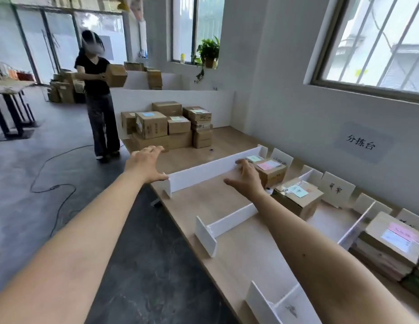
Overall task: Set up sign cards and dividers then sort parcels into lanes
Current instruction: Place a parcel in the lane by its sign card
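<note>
My right forearm covers the far end of the middle divider (232,220). The nearest divider (271,302) is cut off by the bottom edge. The print on the parcel labels is too small for me to read. One sign card (283,157) is half hidden behind a pink-labelled parcel (271,178); a second sign card (337,189) shows handwritten characters.

The long divider (203,174) stands upright across the pale wooden table (239,253). It is a flat white board on slotted cross-feet. My left hand (146,163) is open with fingers spread and the thumb at the board's near end; I cannot tell whether it touches. My right hand (247,180) is open too, with fingertips at the board's top edge. Brown cardboard cartons (166,127) are piled beyond.
</note>
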Motion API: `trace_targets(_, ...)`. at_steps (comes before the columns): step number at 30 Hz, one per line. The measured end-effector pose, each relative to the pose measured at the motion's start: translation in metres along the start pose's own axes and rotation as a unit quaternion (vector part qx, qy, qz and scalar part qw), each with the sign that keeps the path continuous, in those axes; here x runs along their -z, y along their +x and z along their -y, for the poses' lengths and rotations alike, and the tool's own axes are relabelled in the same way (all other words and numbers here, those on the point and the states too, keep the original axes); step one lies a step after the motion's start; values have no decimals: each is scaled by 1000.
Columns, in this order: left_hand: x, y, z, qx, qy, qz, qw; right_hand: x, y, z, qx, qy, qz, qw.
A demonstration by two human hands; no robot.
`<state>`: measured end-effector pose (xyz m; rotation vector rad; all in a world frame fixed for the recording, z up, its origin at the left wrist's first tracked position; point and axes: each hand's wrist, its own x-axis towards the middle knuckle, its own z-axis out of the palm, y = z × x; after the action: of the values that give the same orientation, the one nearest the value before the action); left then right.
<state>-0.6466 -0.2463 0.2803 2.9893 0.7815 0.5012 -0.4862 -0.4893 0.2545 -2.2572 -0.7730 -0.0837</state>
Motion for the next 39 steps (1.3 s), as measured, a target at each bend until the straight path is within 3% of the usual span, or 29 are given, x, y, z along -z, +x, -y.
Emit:
trace_targets(10, -7, 28, 79, 73, -34, -3, 997, -72, 71, 63, 49, 52, 31, 997)
trace_targets(26, -33, 155, 199, 163, -9, -2, 987, -188, 258, 145, 133, 116, 95, 980)
trace_targets(39, -55, 192, 281, 223, 12, 13, 975, -272, 322, 162, 125, 149, 143, 970)
